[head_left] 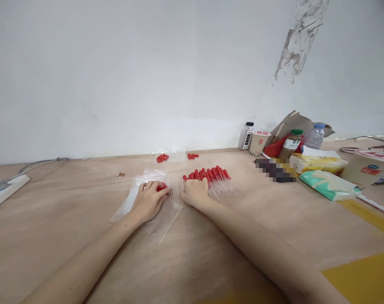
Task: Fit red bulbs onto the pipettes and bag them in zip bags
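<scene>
My left hand [148, 200] rests over a clear plastic bag [128, 202], its fingers bent and a little apart. Red rubber bulbs [162, 185] show just behind its thumb and fingers. Thin clear tubes [175, 193] lie side by side between my two hands. My right hand [195, 192] is curled closed at the right end of these tubes; whatever its fingers hold is hidden. Beyond and beside it, a row of clear droppers with red bulbs [215, 177] lies on the brown-covered table [166, 270].
Two small groups of red bulbs [162, 158] lie near the wall, by clear plastic. At right stand a paper cup [259, 143], bottles [291, 145] and tissue packs [328, 184], with a larger tub [369, 169]. A white power strip [8, 190] lies far left.
</scene>
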### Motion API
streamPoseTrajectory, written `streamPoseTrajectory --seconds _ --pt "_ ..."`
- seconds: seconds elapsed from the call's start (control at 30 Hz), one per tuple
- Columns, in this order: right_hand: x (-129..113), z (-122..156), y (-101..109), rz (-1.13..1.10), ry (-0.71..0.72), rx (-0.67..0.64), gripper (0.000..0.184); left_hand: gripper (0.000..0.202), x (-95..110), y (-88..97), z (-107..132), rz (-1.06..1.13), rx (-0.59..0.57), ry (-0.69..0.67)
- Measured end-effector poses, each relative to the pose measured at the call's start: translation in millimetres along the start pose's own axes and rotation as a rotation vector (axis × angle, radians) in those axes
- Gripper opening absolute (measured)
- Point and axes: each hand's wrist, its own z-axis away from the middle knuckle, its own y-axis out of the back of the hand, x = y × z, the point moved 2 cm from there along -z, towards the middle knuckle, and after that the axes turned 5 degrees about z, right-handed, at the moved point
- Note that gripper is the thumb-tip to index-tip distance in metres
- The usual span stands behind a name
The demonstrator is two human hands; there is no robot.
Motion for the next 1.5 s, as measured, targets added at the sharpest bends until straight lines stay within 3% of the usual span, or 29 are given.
streamPoseTrajectory --seconds 0.17,0.3,0.47,0.57,0.7,0.87,1.3,1.5 --pt "-9 -9 -2 0.036 -0.058 -0.110 0.021 0.018 2 0.2 0 0.030 0.049 0.013" --pt "-11 -10 -1 0.026 -0.051 -0.107 0.022 0.016 3 0.8 1 0.109 0.106 0.037" --pt "8 9 12 -0.009 -0.029 0.053 0.027 0.017 10 7.4 3 0.234 0.163 0.095" --pt "29 28 16 -0.151 0.083 0.109 0.023 0.029 23 13.7 3 0.431 0.190 0.160" --pt "56 55 11 -0.412 0.317 0.214 0.016 0.020 46 18.0 4 0.564 0.148 0.137" --pt "67 77 6 -0.451 0.464 0.348 0.024 0.014 58 16.0 10 0.656 0.100 0.160" --pt "55 82 5 -0.466 0.565 0.302 0.020 0.014 56 14.6 14 0.676 0.155 0.120" --pt "61 78 5 -0.441 0.596 0.259 0.020 0.018 53 11.5 17 0.704 0.131 -0.041"
